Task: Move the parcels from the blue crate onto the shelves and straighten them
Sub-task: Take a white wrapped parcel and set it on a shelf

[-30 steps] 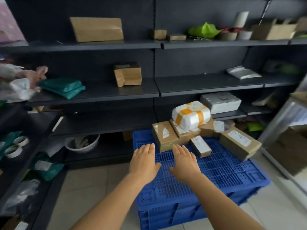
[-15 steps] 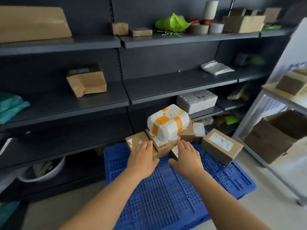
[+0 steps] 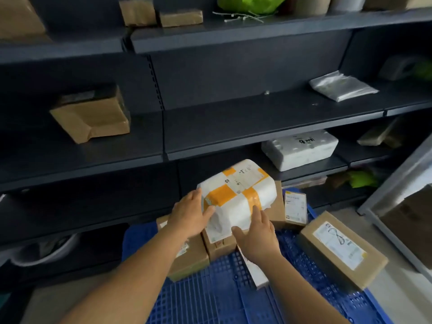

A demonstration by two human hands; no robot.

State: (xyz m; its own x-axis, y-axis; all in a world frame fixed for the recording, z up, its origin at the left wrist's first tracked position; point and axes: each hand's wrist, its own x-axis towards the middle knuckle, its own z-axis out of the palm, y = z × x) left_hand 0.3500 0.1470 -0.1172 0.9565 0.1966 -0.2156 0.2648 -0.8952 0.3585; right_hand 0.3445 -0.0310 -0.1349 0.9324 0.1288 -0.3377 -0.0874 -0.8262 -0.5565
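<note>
A white parcel with orange tape lies on top of a pile of brown boxes on the blue crate. My left hand rests against its left end, thumb on the front. My right hand presses its front right side, fingers spread. Both hands touch the parcel from opposite sides. A long brown box with a white label lies on the crate's right part. The dark shelves stand just behind the crate.
On the shelves sit a brown parcel, a grey bag, a white foam box, small brown boxes and a green bag. A white frame with cartons stands at the right. A bowl sits low left.
Both hands have moved forward from above the crate onto the white parcel with orange tape. The camera has come closer to the shelves and the crate.
</note>
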